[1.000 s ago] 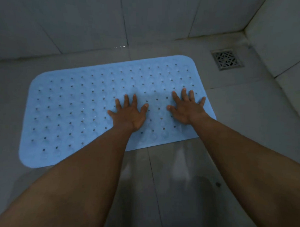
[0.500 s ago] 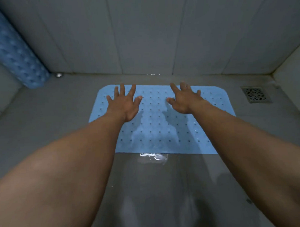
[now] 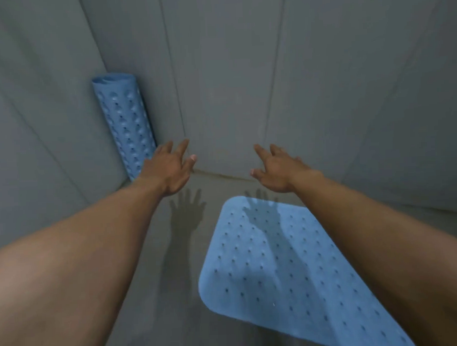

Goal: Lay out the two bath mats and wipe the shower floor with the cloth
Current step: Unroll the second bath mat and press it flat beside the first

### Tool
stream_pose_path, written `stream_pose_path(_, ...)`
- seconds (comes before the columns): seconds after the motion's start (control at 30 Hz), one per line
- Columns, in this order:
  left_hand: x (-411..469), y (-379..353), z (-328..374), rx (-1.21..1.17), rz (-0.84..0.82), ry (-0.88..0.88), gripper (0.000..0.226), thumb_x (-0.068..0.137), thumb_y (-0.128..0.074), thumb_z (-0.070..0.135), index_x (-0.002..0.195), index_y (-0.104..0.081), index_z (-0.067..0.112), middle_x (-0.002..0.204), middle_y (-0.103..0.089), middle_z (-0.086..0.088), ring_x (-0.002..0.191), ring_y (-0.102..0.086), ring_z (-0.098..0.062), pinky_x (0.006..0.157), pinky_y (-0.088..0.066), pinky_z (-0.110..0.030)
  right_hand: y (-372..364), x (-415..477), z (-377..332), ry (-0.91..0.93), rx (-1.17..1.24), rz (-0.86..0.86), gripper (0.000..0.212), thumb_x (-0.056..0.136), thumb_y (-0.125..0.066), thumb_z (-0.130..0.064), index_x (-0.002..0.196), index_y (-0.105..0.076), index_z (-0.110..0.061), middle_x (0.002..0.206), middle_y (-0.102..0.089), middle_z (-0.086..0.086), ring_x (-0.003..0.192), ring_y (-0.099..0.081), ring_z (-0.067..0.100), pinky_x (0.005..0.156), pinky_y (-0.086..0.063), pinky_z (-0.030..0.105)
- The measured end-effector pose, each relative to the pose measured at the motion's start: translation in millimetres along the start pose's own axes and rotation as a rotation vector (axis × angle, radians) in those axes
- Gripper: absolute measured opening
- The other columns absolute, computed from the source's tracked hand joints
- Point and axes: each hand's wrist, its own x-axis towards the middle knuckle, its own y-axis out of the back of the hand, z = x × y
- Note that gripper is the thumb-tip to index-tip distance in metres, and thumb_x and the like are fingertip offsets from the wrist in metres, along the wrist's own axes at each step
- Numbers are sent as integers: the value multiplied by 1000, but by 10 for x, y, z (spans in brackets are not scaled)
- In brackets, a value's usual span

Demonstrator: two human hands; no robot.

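- I am seeing the flat bath mat [image 3: 277, 261] lying on the shower floor [image 3: 174, 291] at the lower right. Two of its rounded corners are showing, and its far edge is stopping short of the back wall [image 3: 219, 82].
- Bare floor is running along the mat's left edge and out to the left corner.
- The rolled bath mat [image 3: 124, 119] is standing on end in that corner, leaning against the tiles, well apart from the flat one.
- The left hand [image 3: 167, 172] is hovering in front of the roll's lower end — grip wide, fingers spread, holding nothing. I cannot tell whether it is touching the roll.
- The right hand [image 3: 276, 171] is hovering beyond the flat mat's far end — grip wide, holding nothing.
- Both hands are casting shadows on floor and mat.
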Motion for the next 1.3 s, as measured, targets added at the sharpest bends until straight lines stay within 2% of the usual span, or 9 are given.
stream_pose_path(0.1,263,279,-398,-27,71,3,61,101,-35,52,154,-30,21,153,-35,-21,140,-37,-37,113,-34,-51,268,338,-446,86,-3,25,74,101,-38,-55,158,1,-31,166,-2,12,153,-5,30,119,-12,60)
stream_pose_path(0.57,1038,1163,-1434,-181,194,146,49,101,-41,41,145,-40,19,148,-43,-12,128,-49,-34,103,-43,-44,1073,1598,-2149,311,14,49,74,100,-38,-55,159,0,-30,166,-5,12,152,-14,28,119,-21,53)
stream_pose_path(0.73,1355,1017,-1661,-346,246,227,52,102,-38,39,149,-30,19,146,-44,-15,126,-50,-36,102,-43,-47,949,2138,-2556,423,137,29,72,101,-37,-52,158,1,-32,165,-10,8,148,-25,30,117,-27,51)
stream_pose_path(0.87,1616,970,-1817,-367,238,281,57,105,-30,39,157,-17,21,150,-39,-18,132,-45,-37,105,-38,-44,864,2564,-2797,435,201,10,71,103,-35,-48,159,3,-25,167,-3,7,150,-22,29,119,-25,45)
stream_pose_path(0.97,1799,940,-1851,-439,256,344,59,105,-24,42,158,-9,22,152,-40,-17,134,-45,-35,106,-37,-41,847,2821,-2899,359,344,46,67,104,-33,-43,159,-4,-17,164,-15,12,147,-27,30,118,-27,39)
stream_pose_path(1.03,1886,916,-1848,-578,264,452,62,106,-24,42,159,-5,16,154,-39,-18,138,-40,-35,110,-34,-40,824,2926,-2943,311,475,68,60,105,-32,-42,155,-22,-11,159,-31,14,142,-37,29,112,-32,35)
stream_pose_path(1.1,1925,874,-1844,-719,265,548,60,106,-23,43,157,-21,11,153,-40,-18,139,-40,-34,114,-32,-41,806,2935,-2972,264,583,65,50,106,-31,-41,146,-38,-11,149,-46,13,133,-46,29,98,-35,31)
stream_pose_path(1.17,1907,834,-1848,-840,272,558,59,104,-22,47,143,-47,11,144,-52,-17,130,-50,-33,111,-37,-45,776,2892,-3000,218,673,64,46,106,-32,-44,137,-41,-12,137,-55,14,123,-53,30,88,-36,31)
stream_pose_path(1.3,1765,836,-1776,-1095,219,627,63,100,-22,59,106,-67,17,120,-67,-11,105,-64,-27,102,-48,-47,702,2758,-3020,156,807,17,31,105,-37,-41,121,-37,-14,116,-58,11,98,-57,25,90,-49,42)
